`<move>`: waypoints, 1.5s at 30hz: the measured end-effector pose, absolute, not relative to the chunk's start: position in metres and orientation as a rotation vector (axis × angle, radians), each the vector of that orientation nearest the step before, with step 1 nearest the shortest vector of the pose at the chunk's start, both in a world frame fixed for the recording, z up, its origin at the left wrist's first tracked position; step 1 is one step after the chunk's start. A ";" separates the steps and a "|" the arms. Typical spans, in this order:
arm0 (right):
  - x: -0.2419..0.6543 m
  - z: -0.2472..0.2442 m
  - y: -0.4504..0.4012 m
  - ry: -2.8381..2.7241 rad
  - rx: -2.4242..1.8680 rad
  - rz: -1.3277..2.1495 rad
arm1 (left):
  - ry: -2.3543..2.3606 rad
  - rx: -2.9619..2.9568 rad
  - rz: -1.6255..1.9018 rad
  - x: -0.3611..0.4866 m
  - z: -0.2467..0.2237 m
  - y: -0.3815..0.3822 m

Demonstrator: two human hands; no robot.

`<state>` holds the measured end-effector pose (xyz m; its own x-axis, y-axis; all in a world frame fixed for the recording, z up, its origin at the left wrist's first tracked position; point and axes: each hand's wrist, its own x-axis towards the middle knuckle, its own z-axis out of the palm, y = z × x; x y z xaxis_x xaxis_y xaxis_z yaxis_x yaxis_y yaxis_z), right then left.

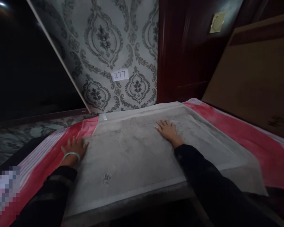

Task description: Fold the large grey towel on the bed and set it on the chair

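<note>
A grey cloth (137, 151) with a small dark mark near its front left lies spread over a table, on top of a red cloth (248, 138) with striped edges. My left hand (73, 149), with a bracelet at the wrist, has its fingers spread at the grey cloth's left edge, over the red cloth. Farther right, my right hand (168, 130) rests palm down on the grey cloth near its back part, fingers apart. Neither hand holds anything.
Behind the table is a patterned wall (104, 37) with a paper label (120, 75) reading 277. A large dark screen (30, 63) stands at the left. At the right are a dark red door (180, 53) and a big brown cardboard panel (255, 75).
</note>
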<state>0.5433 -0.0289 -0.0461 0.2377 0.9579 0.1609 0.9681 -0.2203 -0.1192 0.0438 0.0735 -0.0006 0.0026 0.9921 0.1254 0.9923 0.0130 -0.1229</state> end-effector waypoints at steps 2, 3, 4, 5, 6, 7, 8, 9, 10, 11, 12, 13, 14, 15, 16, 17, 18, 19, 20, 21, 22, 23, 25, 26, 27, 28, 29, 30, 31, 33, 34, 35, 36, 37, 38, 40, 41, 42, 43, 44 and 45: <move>0.543 -0.045 -0.029 -1.822 -2.299 -0.060 | -1.952 -2.202 -0.046 0.087 0.004 0.071; 0.543 -0.044 -0.030 -1.821 -2.291 -0.053 | -1.867 -2.306 -0.027 0.110 0.005 0.069; 0.543 -0.044 -0.030 -1.820 -2.284 -0.047 | -1.792 -2.403 0.003 0.130 0.004 0.067; 0.542 -0.044 -0.030 -1.821 -2.280 -0.041 | -1.743 -2.480 0.042 0.148 0.001 0.066; 0.542 -0.043 -0.030 -1.821 -2.278 -0.035 | -1.722 -2.528 0.077 0.160 -0.003 0.064; 0.542 -0.043 -0.029 -1.825 -2.277 -0.028 | -1.722 -2.551 0.098 0.168 -0.008 0.063; 0.543 -0.042 -0.028 -1.833 -2.274 -0.017 | -1.730 -2.561 0.106 0.172 -0.012 0.063; 0.545 -0.041 -0.026 -1.846 -2.270 -0.003 | -1.735 -2.565 0.104 0.173 -0.017 0.064; 0.550 -0.040 -0.024 -1.860 -2.268 0.012 | -1.733 -2.564 0.098 0.172 -0.021 0.065; 0.557 -0.038 -0.022 -1.869 -2.270 0.026 | -1.730 -2.564 0.096 0.169 -0.024 0.066; 0.567 -0.036 -0.021 -1.870 -2.279 0.037 | -1.728 -2.562 0.097 0.166 -0.026 0.068; 0.580 -0.035 -0.021 -1.860 -2.298 0.042 | -1.725 -2.559 0.098 0.164 -0.027 0.069; 0.595 -0.033 -0.022 -1.840 -2.325 0.043 | -1.723 -2.557 0.099 0.162 -0.028 0.070; 0.611 -0.033 -0.025 -1.812 -2.359 0.038 | -1.721 -2.555 0.095 0.161 -0.029 0.072; 0.628 -0.033 -0.028 -1.779 -2.396 0.032 | -1.719 -2.554 0.091 0.160 -0.030 0.073; 0.645 -0.033 -0.033 -1.747 -2.431 0.027 | -1.719 -2.555 0.086 0.160 -0.030 0.073; 0.660 -0.035 -0.038 -1.708 -2.466 0.018 | -1.721 -2.555 0.082 0.160 -0.031 0.074; 0.673 -0.037 -0.043 -1.668 -2.497 0.009 | -1.723 -2.557 0.084 0.160 -0.032 0.074; 0.684 -0.040 -0.047 -1.630 -2.522 0.000 | -1.725 -2.560 0.086 0.160 -0.032 0.075; 0.693 -0.043 -0.050 -1.594 -2.543 -0.010 | -1.727 -2.562 0.091 0.160 -0.032 0.075; 0.699 -0.046 -0.052 -1.563 -2.558 -0.017 | -1.730 -2.561 0.096 0.161 -0.031 0.075; 0.703 -0.049 -0.053 -1.540 -2.569 -0.021 | -1.740 -2.554 0.106 0.161 -0.030 0.074; 0.706 -0.052 -0.053 -1.517 -2.570 -0.030 | -1.785 -2.512 0.136 0.162 -0.028 0.073; 0.707 -0.054 -0.053 -1.512 -2.565 -0.039 | -1.821 -2.479 0.148 0.163 -0.027 0.072; 0.706 -0.054 -0.053 -1.509 -2.558 -0.048 | -1.859 -2.445 0.156 0.164 -0.026 0.072; 0.706 -0.055 -0.053 -1.508 -2.551 -0.056 | -1.898 -2.409 0.155 0.164 -0.025 0.070; 0.706 -0.055 -0.053 -1.506 -2.545 -0.062 | -1.935 -2.376 0.147 0.163 -0.024 0.069; 0.705 -0.055 -0.053 -1.502 -2.542 -0.063 | -1.972 -2.345 0.135 0.163 -0.022 0.068; 0.705 -0.054 -0.054 -1.499 -2.540 -0.058 | -2.012 -2.315 0.125 0.162 -0.021 0.067; 0.705 -0.055 -0.054 -1.497 -2.532 -0.049 | -2.106 -2.253 0.106 0.162 -0.015 0.064; 0.705 -0.055 -0.054 -1.495 -2.526 -0.050 | -2.155 -2.222 0.093 0.165 -0.011 0.063; 0.706 -0.057 -0.053 -1.492 -2.520 -0.053 | -2.189 -2.196 0.076 0.170 -0.007 0.061; 0.707 -0.058 -0.053 -1.490 -2.513 -0.056 | -2.192 -2.188 0.054 0.179 -0.002 0.059; 0.708 -0.060 -0.052 -1.492 -2.503 -0.062 | -2.157 -2.213 0.032 0.193 0.002 0.057; 0.710 -0.062 -0.051 -1.497 -2.491 -0.070 | -2.083 -2.270 0.015 0.211 0.006 0.053; 0.713 -0.065 -0.049 -1.508 -2.464 -0.094 | -1.807 -2.513 0.004 0.261 0.010 0.045; 0.714 -0.067 -0.049 -1.511 -2.455 -0.105 | -1.663 -2.642 -0.002 0.290 0.009 0.040; 0.714 -0.067 -0.048 -1.510 -2.454 -0.112 | -1.529 -2.742 -0.023 0.322 0.006 0.035; 0.715 -0.067 -0.048 -1.507 -2.461 -0.111 | -1.392 -2.832 -0.046 0.353 0.002 0.029; 0.715 -0.067 -0.048 -1.502 -2.471 -0.103 | -1.290 -2.901 -0.048 0.382 -0.003 0.024; 0.714 -0.066 -0.049 -1.501 -2.480 -0.092 | -1.234 -2.955 -0.042 0.408 -0.009 0.019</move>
<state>0.7142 -0.0485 -0.0662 0.4703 0.8645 0.1771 0.8797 -0.4434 -0.1716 0.4079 0.0188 -0.0090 0.7030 0.7112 0.0008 0.7096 -0.7015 0.0658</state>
